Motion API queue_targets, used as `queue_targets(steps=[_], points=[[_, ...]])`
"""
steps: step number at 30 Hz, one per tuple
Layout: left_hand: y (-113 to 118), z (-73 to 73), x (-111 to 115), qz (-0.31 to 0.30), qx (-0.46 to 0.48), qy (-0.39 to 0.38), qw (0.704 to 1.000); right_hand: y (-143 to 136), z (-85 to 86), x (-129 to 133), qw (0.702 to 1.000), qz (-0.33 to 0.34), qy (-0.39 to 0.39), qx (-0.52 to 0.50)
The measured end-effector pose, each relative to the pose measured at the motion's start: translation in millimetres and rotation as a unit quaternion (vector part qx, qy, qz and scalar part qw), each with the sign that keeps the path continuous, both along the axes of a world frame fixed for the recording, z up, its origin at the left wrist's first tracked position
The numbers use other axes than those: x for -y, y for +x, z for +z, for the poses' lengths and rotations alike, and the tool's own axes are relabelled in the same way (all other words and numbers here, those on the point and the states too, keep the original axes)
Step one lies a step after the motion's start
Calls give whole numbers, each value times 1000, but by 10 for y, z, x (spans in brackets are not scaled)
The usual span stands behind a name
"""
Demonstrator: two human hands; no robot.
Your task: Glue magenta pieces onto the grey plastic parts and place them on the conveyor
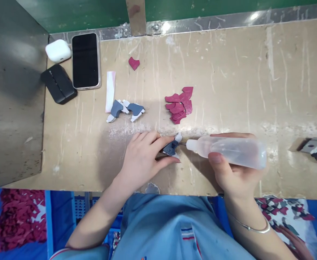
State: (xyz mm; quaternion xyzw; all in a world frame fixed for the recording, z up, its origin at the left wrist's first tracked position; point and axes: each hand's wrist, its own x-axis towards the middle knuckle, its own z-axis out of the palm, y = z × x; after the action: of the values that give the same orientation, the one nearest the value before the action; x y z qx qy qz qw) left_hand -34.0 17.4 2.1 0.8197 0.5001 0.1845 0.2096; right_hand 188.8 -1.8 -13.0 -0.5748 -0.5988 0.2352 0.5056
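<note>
My left hand pinches a small grey and white plastic part against the tabletop, thumb and forefinger on either side of it. Wrapped in my right hand is a translucent squeeze bottle, lying nearly level. Its white cap and thin nozzle point left, the tip at the part's right edge; whether liquid comes out I cannot make out. Beyond my hands lies a loose pile of dark red plastic pieces. Two more grey and white parts rest to the left of that pile.
A phone, a white earbud case and a black box sit at the back left near a metal wall. A single red piece and a paper strip lie nearby. Blue bins of pieces stand below the table edge.
</note>
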Motion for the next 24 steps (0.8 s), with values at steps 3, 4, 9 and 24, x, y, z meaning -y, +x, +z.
queue_targets(steps=[3,4,9,24], points=[[0,4,-1,0,4,-10,1000,13,-10,2,1000,2,9,10],[-2,5,-1,0,5,-13,1000,11,-7,6,1000,1,5,13],[-9,9,-3,4,6,-22,1000,-34,31,41,1000,15,2,16],[-9,16,-4,4,-3,-30,1000,-56,41,72,998,60,18,28]])
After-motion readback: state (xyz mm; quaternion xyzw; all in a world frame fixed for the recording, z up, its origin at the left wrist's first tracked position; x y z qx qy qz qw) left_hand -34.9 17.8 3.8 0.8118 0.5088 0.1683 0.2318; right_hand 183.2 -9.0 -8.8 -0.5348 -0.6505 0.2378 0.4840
